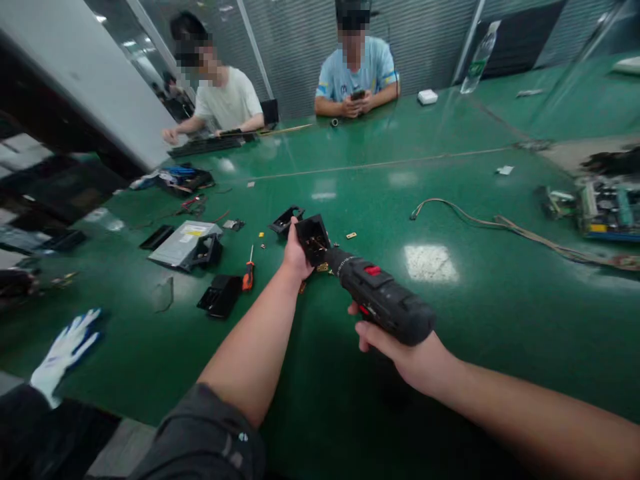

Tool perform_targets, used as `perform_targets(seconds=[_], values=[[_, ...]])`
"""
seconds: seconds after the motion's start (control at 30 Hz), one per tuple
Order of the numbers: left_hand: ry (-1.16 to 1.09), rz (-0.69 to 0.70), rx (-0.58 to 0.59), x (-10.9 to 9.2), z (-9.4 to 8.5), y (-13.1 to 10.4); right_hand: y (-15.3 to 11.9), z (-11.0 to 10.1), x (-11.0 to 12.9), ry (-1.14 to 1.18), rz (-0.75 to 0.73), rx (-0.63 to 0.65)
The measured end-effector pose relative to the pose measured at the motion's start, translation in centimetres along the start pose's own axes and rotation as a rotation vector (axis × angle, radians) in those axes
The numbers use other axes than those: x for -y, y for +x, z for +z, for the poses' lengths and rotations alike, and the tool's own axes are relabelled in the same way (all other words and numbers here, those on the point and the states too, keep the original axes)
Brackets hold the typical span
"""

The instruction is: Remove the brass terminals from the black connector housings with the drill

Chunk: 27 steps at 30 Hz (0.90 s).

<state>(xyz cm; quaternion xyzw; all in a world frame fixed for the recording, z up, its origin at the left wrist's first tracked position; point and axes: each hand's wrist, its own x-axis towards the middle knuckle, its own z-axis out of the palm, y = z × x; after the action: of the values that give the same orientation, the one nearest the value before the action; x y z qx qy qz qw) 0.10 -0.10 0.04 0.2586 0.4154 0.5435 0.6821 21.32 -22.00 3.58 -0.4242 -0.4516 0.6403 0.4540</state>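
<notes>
My left hand (297, 257) is closed on a black plastic housing (311, 235), its open side turned toward me, with brass-coloured parts inside. My right hand (395, 343) grips a black cordless drill (383, 290) with red switches. The drill's tip reaches into the housing; whether it sits on a screw is too small to tell. Just behind the housing lies another black plastic piece (285, 220). Small brass pieces (323, 267) rest below the housing, and one more brass plate (351, 235) is to its right. An orange-handled screwdriver (249, 275) lies to the left of my left hand.
A silver drive (183, 241) and a black plastic part (220, 296) lie to the left. A co-worker's gloved hand (65, 350) rests at the left table edge. Cables (500, 223) and a circuit board (610, 207) are on the right. Two people sit across the green table (475, 333).
</notes>
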Motion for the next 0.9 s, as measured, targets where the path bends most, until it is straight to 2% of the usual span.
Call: perform_targets(seconds=[0.33,0.77,0.9], values=[[-0.022,-0.005,-0.026,0.1,0.5,-0.4,0.1,-0.3,0.6,-0.037,0.008,-0.002],[0.025,0.026,-0.071,0.0,0.7,-0.4,0.8,-0.2,1.4,-0.044,0.066,0.059],[0.038,0.042,-0.063,0.1,0.2,0.1,1.0,-0.3,1.7,-0.082,0.049,0.086]])
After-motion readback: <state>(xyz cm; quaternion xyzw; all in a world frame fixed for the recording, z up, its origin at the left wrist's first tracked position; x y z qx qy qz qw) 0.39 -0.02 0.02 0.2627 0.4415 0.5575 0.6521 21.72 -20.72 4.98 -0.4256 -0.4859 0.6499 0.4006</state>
